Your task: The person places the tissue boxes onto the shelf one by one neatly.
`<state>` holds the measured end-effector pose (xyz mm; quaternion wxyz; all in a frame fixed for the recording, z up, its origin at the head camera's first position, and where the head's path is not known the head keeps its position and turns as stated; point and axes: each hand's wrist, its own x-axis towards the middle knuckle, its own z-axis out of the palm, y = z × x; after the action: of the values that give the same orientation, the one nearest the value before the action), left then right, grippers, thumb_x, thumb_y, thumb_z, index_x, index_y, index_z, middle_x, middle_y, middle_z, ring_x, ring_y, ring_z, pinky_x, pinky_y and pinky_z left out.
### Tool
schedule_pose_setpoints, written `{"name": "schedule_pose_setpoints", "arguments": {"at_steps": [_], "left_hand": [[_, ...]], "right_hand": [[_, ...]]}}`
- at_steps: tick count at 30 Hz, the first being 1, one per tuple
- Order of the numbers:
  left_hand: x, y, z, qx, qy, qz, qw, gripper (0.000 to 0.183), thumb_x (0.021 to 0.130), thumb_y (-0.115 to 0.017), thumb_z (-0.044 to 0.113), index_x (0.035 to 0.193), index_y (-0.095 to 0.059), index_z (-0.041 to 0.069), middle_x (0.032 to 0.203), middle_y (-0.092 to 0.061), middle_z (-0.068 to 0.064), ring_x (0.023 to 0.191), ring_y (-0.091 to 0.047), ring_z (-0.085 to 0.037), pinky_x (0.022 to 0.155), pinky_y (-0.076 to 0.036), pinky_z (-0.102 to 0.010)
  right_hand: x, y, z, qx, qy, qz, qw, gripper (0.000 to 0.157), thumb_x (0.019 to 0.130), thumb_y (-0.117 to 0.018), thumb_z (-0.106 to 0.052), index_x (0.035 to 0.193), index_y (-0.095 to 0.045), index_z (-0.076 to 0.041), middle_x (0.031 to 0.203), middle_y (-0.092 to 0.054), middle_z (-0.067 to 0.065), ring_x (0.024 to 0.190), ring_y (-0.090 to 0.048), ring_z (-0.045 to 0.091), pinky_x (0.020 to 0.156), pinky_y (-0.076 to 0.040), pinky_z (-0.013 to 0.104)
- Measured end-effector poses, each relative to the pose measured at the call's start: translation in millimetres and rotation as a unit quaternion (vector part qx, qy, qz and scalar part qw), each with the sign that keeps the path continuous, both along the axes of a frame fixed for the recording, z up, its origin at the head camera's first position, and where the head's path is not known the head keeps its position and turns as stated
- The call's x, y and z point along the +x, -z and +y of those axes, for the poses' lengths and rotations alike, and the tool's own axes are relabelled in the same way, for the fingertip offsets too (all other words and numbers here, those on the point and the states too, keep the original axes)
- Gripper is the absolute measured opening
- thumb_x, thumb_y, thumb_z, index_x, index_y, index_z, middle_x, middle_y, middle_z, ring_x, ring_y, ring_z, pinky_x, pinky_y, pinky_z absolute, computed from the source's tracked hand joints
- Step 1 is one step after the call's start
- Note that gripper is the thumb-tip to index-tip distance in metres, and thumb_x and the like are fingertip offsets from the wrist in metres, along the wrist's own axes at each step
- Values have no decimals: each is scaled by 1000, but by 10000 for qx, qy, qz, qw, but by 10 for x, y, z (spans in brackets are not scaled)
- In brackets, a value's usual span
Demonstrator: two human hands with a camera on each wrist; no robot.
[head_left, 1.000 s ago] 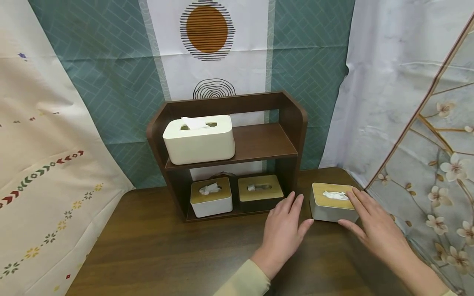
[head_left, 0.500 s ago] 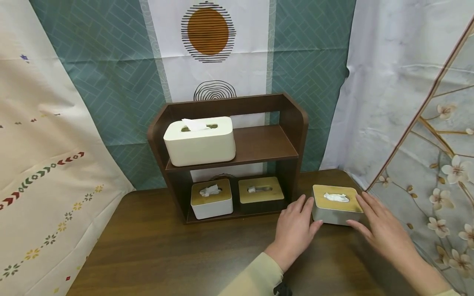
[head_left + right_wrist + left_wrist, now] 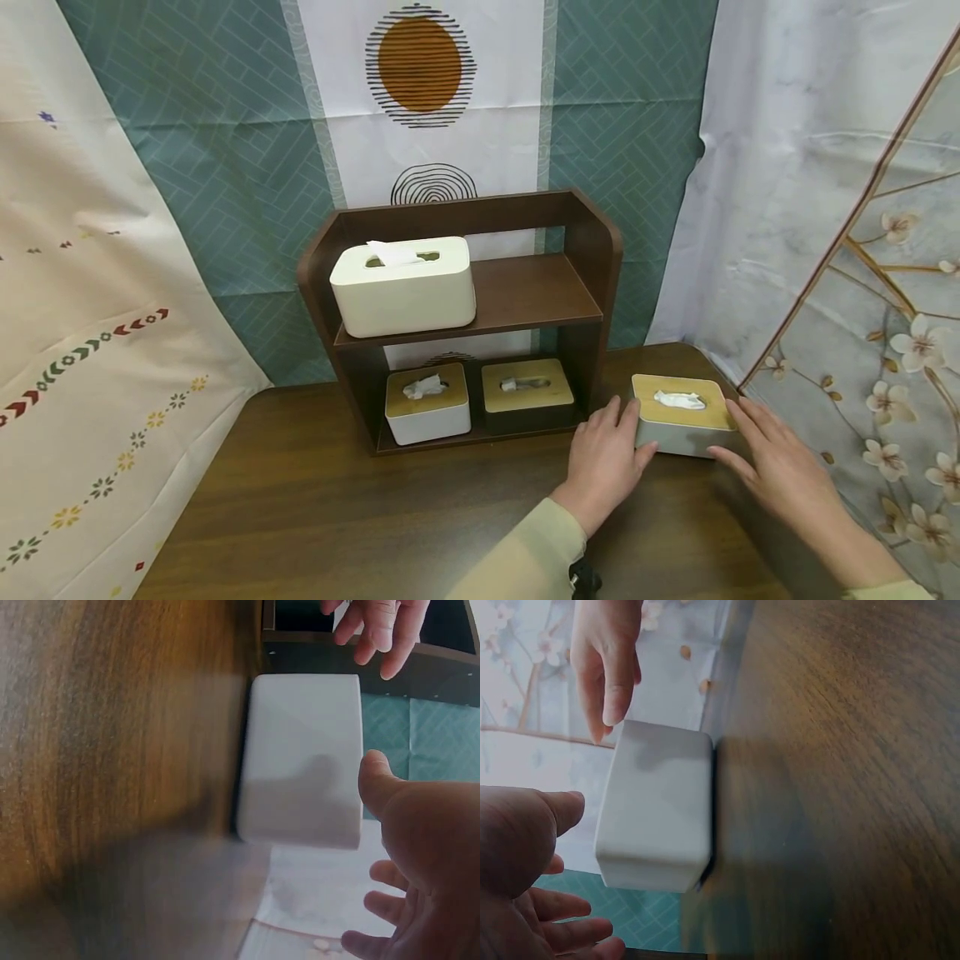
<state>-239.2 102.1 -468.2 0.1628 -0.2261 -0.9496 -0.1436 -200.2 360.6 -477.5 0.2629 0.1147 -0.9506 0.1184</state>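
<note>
A grey tissue box (image 3: pixel 678 437) with a wood-coloured lid and a white tissue in its slot sits on the table to the right of the shelf. My left hand (image 3: pixel 606 454) is at its left end, fingers extended; the left wrist view shows a gap between this hand (image 3: pixel 532 877) and the box (image 3: pixel 656 795). My right hand (image 3: pixel 783 467) is at the opposite end, fingers spread and thumb in front. In the right wrist view its thumb tip is close to the box's (image 3: pixel 304 757) top edge; whether it touches I cannot tell.
A dark brown two-tier shelf (image 3: pixel 540 287) stands at the back. Its upper tier bears a cream tissue box (image 3: pixel 405 300); below are a white tissue box (image 3: pixel 431 421) and a black tissue box (image 3: pixel 528 417), both with wooden lids. A patterned cloth (image 3: pixel 840 333) hangs at the right.
My left hand has moved right, away from the shelf front, to the left end of the grey tissue box. My right hand has shifted slightly right and down, off the lid's edge.
</note>
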Motion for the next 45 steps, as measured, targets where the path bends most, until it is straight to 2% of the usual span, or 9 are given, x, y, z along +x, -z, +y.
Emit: {"name": "schedule_pose_setpoints", "arguments": {"at_steps": [7,14,21,25,34,41,45], "left_hand": [[-48,40,33,31,73,-122,9999,69,106,-70,56,164,-54,23,156,-63,-5,135,-67,-20,108,-56,-41],[-73,74,59,-15,107,-171,9998,68,106,-70,56,164,-53,23,150,-68,-2,131,-68,-18,105,-57,-39],[-89,103,98,-75,126,-222,9996,66,106,-71,56,162,-55,24,143,-72,3,125,-70,-13,100,-58,-34],[-92,132,111,-53,121,-237,9996,67,106,-72,54,163,-54,25,143,-72,5,124,-70,-11,99,-58,-34],[-106,168,102,-34,269,-17,9996,65,107,-74,46,164,-54,22,149,-69,7,130,-67,-9,102,-57,-32],[-117,155,93,-81,368,185,9991,61,107,-75,44,160,-59,18,149,-68,7,133,-65,-9,107,-54,-32],[-113,147,87,-92,400,204,9989,59,105,-77,45,156,-61,19,145,-70,8,129,-67,-8,105,-54,-31]], "right_hand": [[-28,56,42,-43,68,-89,9999,79,96,-87,-39,154,-55,4,152,-52,36,135,-48,65,100,-42,81],[-45,92,59,-68,172,-376,9991,80,100,-84,-40,159,-51,2,149,-55,39,128,-53,67,97,-43,81],[-52,120,44,-65,3,-288,9996,78,96,-88,-35,155,-55,4,143,-60,38,123,-60,64,92,-48,78],[-54,129,35,-92,7,-412,9991,78,98,-86,-37,156,-54,3,144,-60,38,124,-59,64,90,-49,79],[-62,138,10,-233,-39,-583,9980,82,96,-89,-33,158,-51,5,145,-60,40,127,-59,63,94,-49,76],[-50,125,-24,-267,106,-818,9962,80,101,-83,-36,161,-48,4,148,-58,39,127,-60,62,91,-51,76],[-38,133,-39,-286,155,-683,9971,76,101,-84,-33,159,-52,4,145,-61,37,121,-64,61,84,-53,74]]}}
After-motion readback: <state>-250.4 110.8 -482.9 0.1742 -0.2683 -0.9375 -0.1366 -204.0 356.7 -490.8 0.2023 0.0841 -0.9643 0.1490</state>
